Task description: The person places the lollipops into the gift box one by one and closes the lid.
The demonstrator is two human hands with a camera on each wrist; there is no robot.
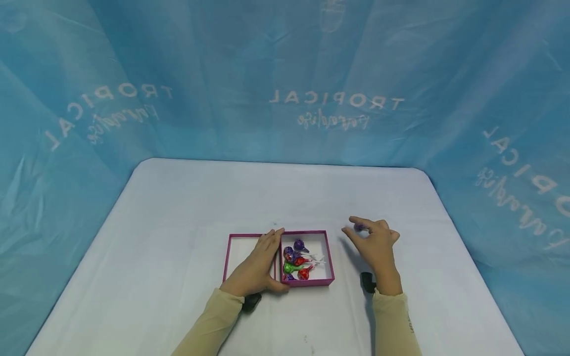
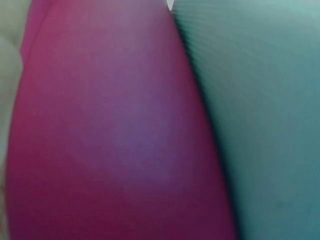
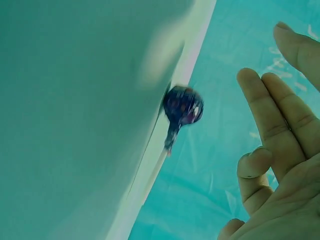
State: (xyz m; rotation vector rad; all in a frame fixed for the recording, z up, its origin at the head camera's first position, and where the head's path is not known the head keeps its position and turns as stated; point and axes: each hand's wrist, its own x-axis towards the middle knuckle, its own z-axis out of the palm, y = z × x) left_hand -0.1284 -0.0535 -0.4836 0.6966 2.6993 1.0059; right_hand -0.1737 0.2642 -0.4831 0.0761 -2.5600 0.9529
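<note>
My left hand (image 1: 256, 269) spans the left side of a magenta-rimmed box (image 1: 330, 257), thumb at its front wall and fingertips at the back rim. Inside the box lie several wrapped lollipops (image 1: 304, 273) in purple, red and green. The box's magenta wall (image 2: 115, 125) fills much of the left wrist view. To the right of the box, my right hand (image 1: 378, 244) is spread around a dark purple lollipop (image 3: 183, 106). The lollipop lies between thumb and forefinger in the head view, while the right wrist view shows its fingers (image 3: 262, 107) straight and apart from it.
A second magenta-rimmed tray or lid (image 1: 227, 254) with a white inside sits left of the box, partly under my left forearm and hand. All stand on a white-covered table (image 1: 178, 207). Blue printed sheeting (image 1: 231, 64) hangs around the back and sides.
</note>
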